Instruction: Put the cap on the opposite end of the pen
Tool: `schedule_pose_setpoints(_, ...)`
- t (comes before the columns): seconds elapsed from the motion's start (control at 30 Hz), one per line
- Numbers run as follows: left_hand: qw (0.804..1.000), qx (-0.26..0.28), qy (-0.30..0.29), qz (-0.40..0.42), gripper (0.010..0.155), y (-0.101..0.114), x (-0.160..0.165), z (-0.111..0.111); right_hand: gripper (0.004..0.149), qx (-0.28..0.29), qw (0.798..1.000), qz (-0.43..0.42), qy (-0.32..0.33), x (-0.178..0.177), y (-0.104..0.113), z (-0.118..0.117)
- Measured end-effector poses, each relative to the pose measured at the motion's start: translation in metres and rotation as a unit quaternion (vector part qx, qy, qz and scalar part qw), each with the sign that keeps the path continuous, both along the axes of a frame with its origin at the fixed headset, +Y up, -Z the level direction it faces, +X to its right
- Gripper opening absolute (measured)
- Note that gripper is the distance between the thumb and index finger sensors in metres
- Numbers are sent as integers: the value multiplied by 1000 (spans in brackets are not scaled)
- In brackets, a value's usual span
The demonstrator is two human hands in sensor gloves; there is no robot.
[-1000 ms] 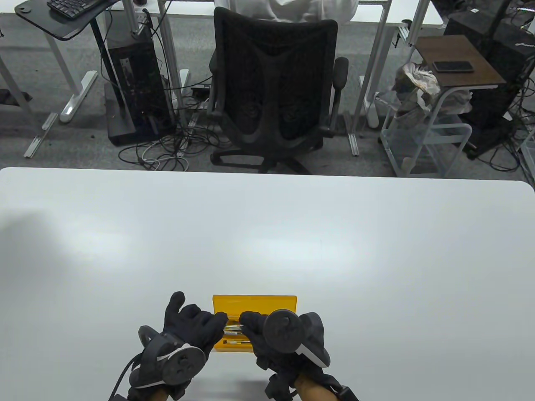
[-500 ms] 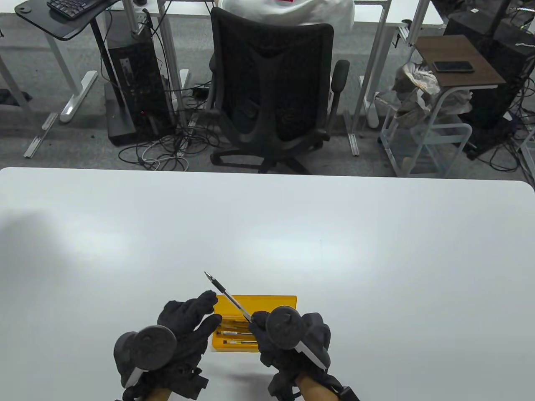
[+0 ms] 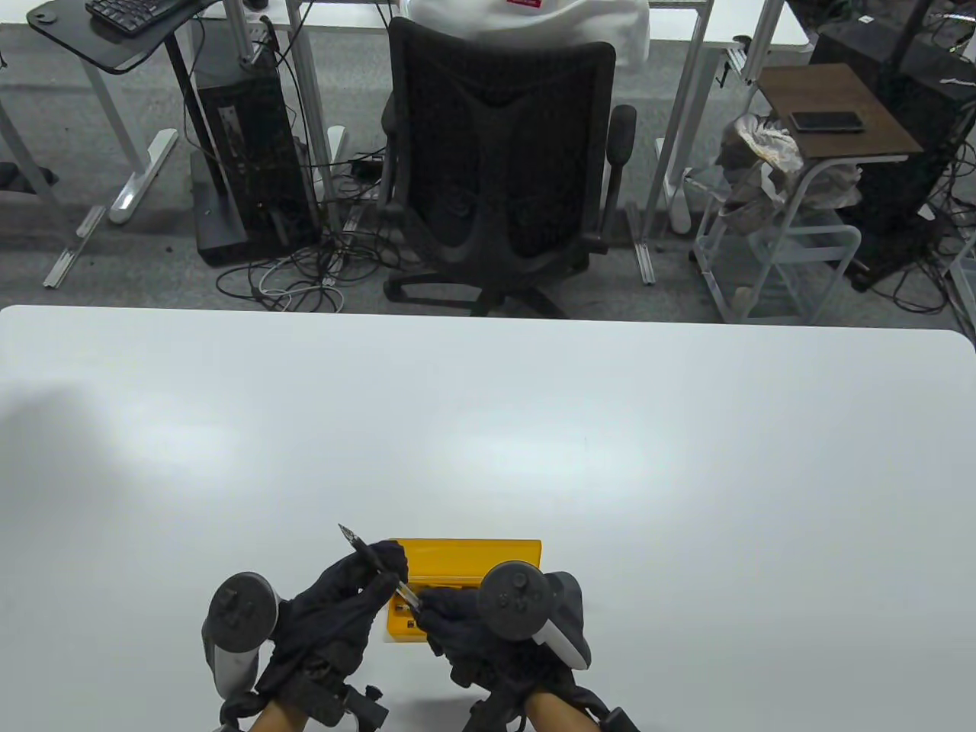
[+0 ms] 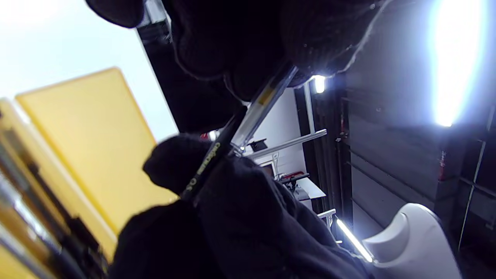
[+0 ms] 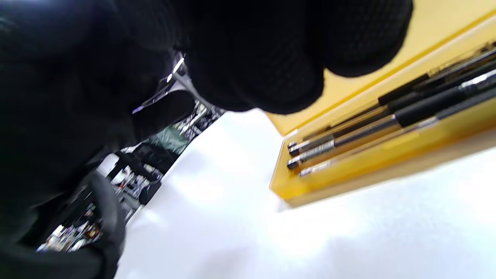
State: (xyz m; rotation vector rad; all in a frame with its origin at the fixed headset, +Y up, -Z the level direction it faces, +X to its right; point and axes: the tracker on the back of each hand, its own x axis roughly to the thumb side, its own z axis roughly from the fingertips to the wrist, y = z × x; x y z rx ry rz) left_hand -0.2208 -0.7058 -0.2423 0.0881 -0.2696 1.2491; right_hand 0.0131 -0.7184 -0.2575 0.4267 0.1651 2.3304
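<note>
A pen (image 3: 357,541) with a bare metal tip, a black grip and a clear barrel points up and to the left above the open yellow case (image 3: 488,550). My left hand (image 3: 381,572) grips it just behind the black grip. My right hand (image 3: 431,610) holds its rear end. In the left wrist view the clear barrel (image 4: 265,97) runs from my left fingers (image 4: 232,46) down to a black lettered section (image 4: 205,166) held in my right fingers (image 4: 240,193). I cannot tell whether that section is the cap.
The yellow case (image 5: 348,178) lies on the white table (image 3: 686,496) and holds several other pens (image 5: 387,116) side by side. Its lid (image 4: 89,135) is folded open away from me. An office chair (image 3: 496,152) stands beyond the table's far edge.
My left hand came in and took hold of the pen's front part. The pen has dropped lower and to the left, and my right hand moved left with it.
</note>
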Motion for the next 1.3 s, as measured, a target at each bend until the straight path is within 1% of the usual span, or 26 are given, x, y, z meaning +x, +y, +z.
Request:
schedule_pose_setpoints(0.1, 997, 42, 63, -26, 49, 10, -17, 1, 50, 40, 998, 43, -23, 8, 2, -1)
schedule_pose_setpoints(0.17, 992, 56, 97, -57, 48, 14, -29, 0, 49, 39, 997, 52, -30, 12, 2, -2)
schedule_pose_setpoints(0.23, 976, 84, 140, -143, 48, 18, -41, 1, 49, 36, 998, 40, -42, 15, 2, -4)
schedule_pose_setpoints(0.3, 957, 92, 161, -223, 49, 21, -46, -1, 49, 33, 998, 41, -44, 15, 2, -5)
schedule_pose_setpoints(0.4, 925, 32, 178, -334, 51, 15, -49, -7, 49, 34, 997, 51, -39, 15, 1, -5)
schedule_pose_setpoints(0.5, 884, -37, 176, -432, 54, -3, -47, -19, 50, 30, 997, 65, -39, 16, 0, -5)
schedule_pose_setpoints(0.57, 852, -86, 168, -489, 54, -16, -46, -27, 50, 28, 996, 68, -42, 17, -1, -6)
schedule_pose_setpoints(0.63, 828, -114, 161, -525, 55, -26, -46, -33, 50, 25, 996, 68, -43, 18, 0, -6)
schedule_pose_setpoints(0.77, 796, -140, 160, -567, 56, -39, -45, -39, 50, 25, 996, 69, -45, 19, 0, -7)
schedule_pose_setpoints(0.87, 780, -153, 162, -584, 56, -46, -45, -41, 50, 23, 996, 71, -44, 18, 0, -6)
schedule_pose_setpoints(1.03, 764, -161, 156, -605, 56, -54, -42, -43, 50, 21, 996, 75, -35, 17, -1, -6)
schedule_pose_setpoints(1.17, 757, -160, 158, -614, 58, -56, -39, -44, 50, 23, 996, 77, -35, 17, -1, -6)
schedule_pose_setpoints(1.3, 759, -165, 160, -609, 59, -56, -40, -44, 50, 19, 996, 73, -36, 18, -1, -6)
